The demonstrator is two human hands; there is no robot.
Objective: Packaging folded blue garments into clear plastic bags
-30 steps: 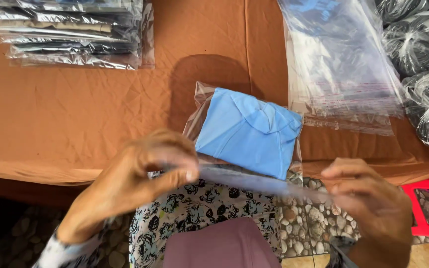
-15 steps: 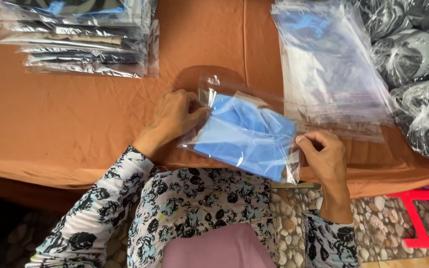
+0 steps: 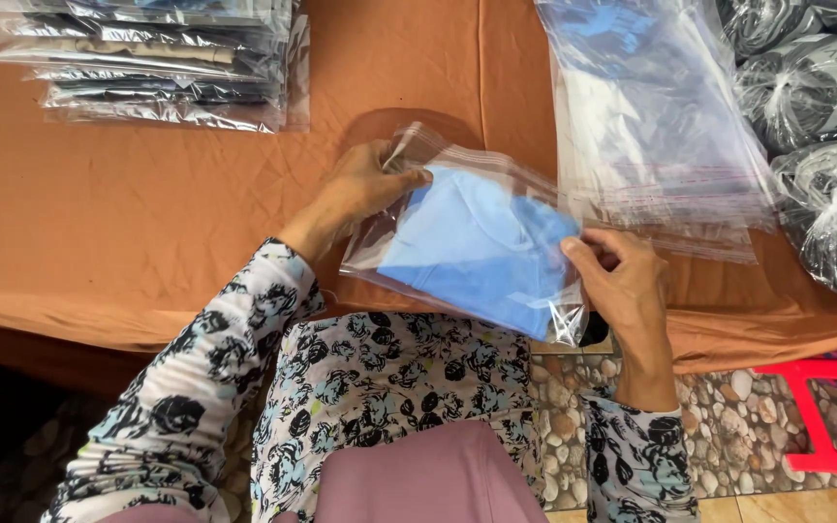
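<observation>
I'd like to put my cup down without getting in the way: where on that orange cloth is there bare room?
The widest bare patch of orange cloth lies below the stack of packed bags, beside the left hand. A narrower strip runs between that stack and the pile of empty clear bags. The right side is crowded: empty bags, black bundles, and the right hand on the blue-filled bag.

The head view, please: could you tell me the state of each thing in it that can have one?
Left hand: gripping the bag's top left corner.
Right hand: pinching the bag's right edge.
Bag: clear, held tilted above the table edge, blue garment inside; whether sealed, cannot tell.
Blue garment: folded.
Empty bags: loose flat pile.
Packed bags: stacked flat.
Black bundles: wrapped in plastic, tied.
</observation>
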